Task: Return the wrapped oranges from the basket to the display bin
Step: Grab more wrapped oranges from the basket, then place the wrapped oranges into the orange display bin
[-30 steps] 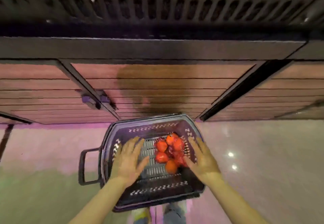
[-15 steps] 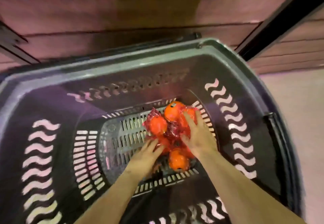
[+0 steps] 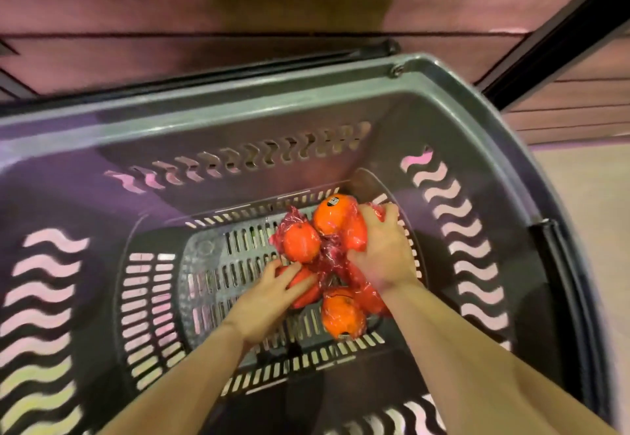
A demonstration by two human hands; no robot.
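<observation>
Wrapped oranges point(image 3: 301, 242) lay bunched in the dark basket point(image 3: 238, 110); the left hand point(image 3: 269, 301) rested spread-fingered on one, while the right hand point(image 3: 381, 254) gripped the bunch's right side.

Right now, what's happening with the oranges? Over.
Left grip touches wrapped oranges. Right grip holds them. All down in basket, not lifted. Nothing in the way.

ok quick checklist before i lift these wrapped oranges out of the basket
1. right hand grip on the wrapped oranges: ok, fingers curl over the bundle.
2. left hand grip: cannot tell, its fingers lie across the bundle's near side.
3. wrap holds all the fruit together: cannot tell.
4. basket opening free above: ok.
5. display bin in sight: not ok, out of frame.
</observation>
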